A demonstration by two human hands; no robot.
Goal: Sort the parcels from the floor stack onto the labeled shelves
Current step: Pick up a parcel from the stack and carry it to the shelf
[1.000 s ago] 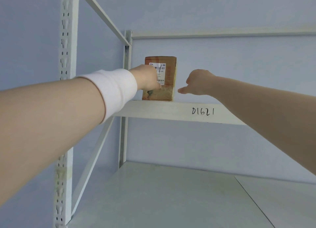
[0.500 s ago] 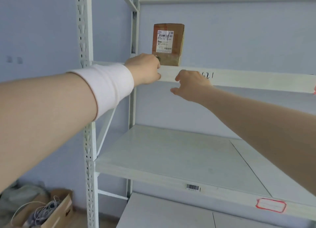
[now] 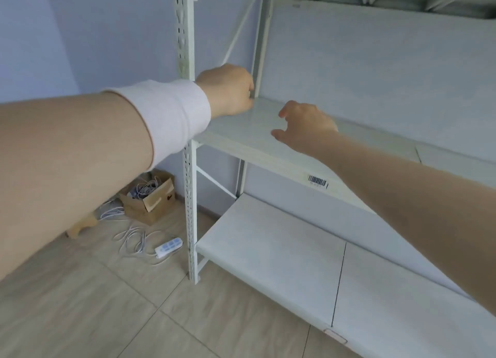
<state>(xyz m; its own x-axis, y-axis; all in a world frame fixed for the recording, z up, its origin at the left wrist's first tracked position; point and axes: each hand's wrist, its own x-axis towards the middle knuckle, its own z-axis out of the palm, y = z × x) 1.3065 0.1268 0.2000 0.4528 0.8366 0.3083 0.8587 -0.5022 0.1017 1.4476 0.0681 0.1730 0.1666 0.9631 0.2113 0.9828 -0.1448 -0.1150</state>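
Parcels show nowhere in frame, neither on the white metal middle shelf point(image 3: 243, 136) at centre nor on the tan floor tiles point(image 3: 80, 304) below. Over that shelf the right hand point(image 3: 306, 127) hangs with a slack, empty grip; the white-banded left hand point(image 3: 228, 89) at upper centre hides its fingers, so its grip cannot be told. Best turn to the floor stack and read the next label before lifting.

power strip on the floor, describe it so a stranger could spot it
Find the white metal shelving rack and follow its front left post down to the tiled floor. Just left of the post's foot lies the power strip. It is a small white bar with blue patches on a looping white cable, unlike the open cardboard box of wires farther back by the wall.
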